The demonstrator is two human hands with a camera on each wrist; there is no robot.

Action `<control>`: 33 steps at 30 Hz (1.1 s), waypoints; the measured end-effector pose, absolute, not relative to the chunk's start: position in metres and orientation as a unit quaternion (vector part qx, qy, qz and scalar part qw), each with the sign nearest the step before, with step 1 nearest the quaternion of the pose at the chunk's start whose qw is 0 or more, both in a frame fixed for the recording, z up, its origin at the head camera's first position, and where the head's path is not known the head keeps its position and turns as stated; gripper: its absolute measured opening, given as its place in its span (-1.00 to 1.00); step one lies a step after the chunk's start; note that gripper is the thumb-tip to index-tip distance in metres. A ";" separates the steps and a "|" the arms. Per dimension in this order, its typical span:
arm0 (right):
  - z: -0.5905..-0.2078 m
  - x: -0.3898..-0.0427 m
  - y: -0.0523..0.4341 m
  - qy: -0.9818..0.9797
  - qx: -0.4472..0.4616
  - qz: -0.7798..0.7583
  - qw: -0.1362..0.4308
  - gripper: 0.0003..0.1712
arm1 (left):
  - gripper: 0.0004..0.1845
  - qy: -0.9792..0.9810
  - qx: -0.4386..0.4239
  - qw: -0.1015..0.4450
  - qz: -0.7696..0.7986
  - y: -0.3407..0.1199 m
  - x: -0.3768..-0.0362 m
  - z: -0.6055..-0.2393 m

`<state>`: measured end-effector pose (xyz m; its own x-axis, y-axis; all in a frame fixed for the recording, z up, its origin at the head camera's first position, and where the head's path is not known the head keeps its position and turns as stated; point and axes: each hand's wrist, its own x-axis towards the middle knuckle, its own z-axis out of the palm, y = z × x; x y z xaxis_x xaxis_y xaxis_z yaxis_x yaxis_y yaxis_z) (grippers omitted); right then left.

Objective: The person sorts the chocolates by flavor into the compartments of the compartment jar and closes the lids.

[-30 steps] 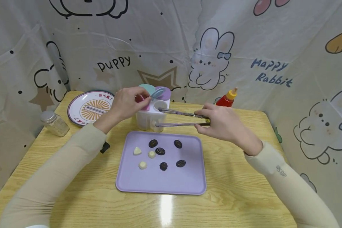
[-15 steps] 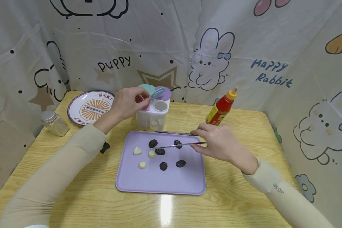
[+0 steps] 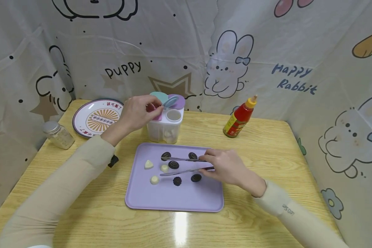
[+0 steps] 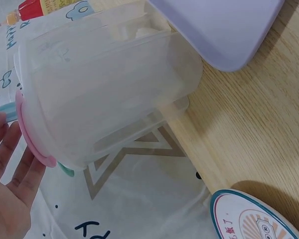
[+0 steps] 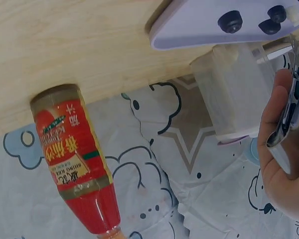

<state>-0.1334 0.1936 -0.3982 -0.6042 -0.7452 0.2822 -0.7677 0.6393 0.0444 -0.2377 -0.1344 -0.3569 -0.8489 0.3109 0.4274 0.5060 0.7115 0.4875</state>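
Head view: metal tongs (image 3: 183,164) are held by the right hand (image 3: 224,166) over the purple tray (image 3: 142,198), arms spread apart, tips at about 9 o'clock from the hand. A dark chocolate (image 3: 173,165) lies between the two arms; nothing is clamped yet. Other dark pieces are seen at 12 o'clock (image 3: 165,155), (image 3: 193,155) and at 6 o'clock (image 3: 177,181), (image 3: 196,177) of it; three pale candies (image 3: 148,164), (image 3: 164,168), (image 3: 154,179) lie toward 9 o'clock. The clear compartment box (image 3: 165,129) stands just beyond the tray at 12 o'clock. Its pink lid flap (image 3: 156,112) is gripped by the left hand (image 3: 139,112), and one round opening (image 3: 173,115) is uncovered. Judged progress: all eight sweets seen are on the tray; whether any lies in the box cannot be told.

Left wrist view: the box (image 4: 109,89) is seen from the side, its pink lid edge (image 4: 32,144) touched by fingers (image 4: 12,164) of the left hand (image 4: 10,199); how tightly they curl cannot be told here. The tray corner (image 4: 224,30) is at 1 o'clock, a plate rim (image 4: 249,211) at 5 o'clock.

Right wrist view: the tongs (image 5: 289,119) are pinched near their hinge end by the right hand (image 5: 281,164). Tray (image 5: 189,30), three dark pieces (image 5: 230,21), (image 5: 268,26), (image 5: 277,13) and box (image 5: 239,94) are at 12 o'clock. A ketchup bottle (image 5: 77,159) is at 9 o'clock.
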 end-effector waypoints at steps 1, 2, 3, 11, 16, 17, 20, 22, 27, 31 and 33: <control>-0.400 -0.133 0.193 -0.895 0.422 0.040 0.138 -0.57 | -0.85 -0.911 -0.224 0.159 -0.306 -0.134 -0.238 -0.357; -0.401 -0.132 0.193 -0.895 0.422 0.039 0.138 -0.57 | -0.85 -0.911 -0.224 0.159 -0.306 -0.134 -0.237 -0.357; -0.403 -0.132 0.192 -0.895 0.422 0.038 0.137 -0.57 | -0.85 -0.911 -0.225 0.158 -0.306 -0.134 -0.237 -0.357; -0.409 -0.132 0.188 -0.894 0.426 0.043 0.129 -0.57 | -0.85 -0.912 -0.223 0.161 -0.305 -0.134 -0.237 -0.356; -0.411 -0.134 0.187 -0.895 0.426 0.048 0.119 -0.58 | -0.85 -0.911 -0.226 0.163 -0.305 -0.133 -0.237 -0.356; -0.412 -0.134 0.186 -0.896 0.426 0.048 0.117 -0.58 | -0.85 -0.911 -0.226 0.163 -0.305 -0.133 -0.237 -0.356; -0.413 -0.135 0.185 -0.896 0.426 0.049 0.112 -0.59 | -0.85 -0.910 -0.226 0.163 -0.306 -0.133 -0.237 -0.356; -0.414 -0.135 0.184 -0.897 0.426 0.048 0.111 -0.60 | -0.86 -0.910 -0.226 0.164 -0.307 -0.134 -0.236 -0.356; -0.411 -0.135 0.183 -0.898 0.425 0.042 0.106 -0.60 | -0.86 -0.909 -0.229 0.166 -0.305 -0.134 -0.236 -0.356; -0.408 -0.135 0.184 -0.897 0.428 0.040 0.103 -0.62 | -0.86 -0.910 -0.229 0.166 -0.304 -0.133 -0.236 -0.356; -0.407 -0.135 0.184 -0.895 0.432 0.038 0.105 -0.64 | -0.86 -0.910 -0.229 0.166 -0.303 -0.133 -0.236 -0.356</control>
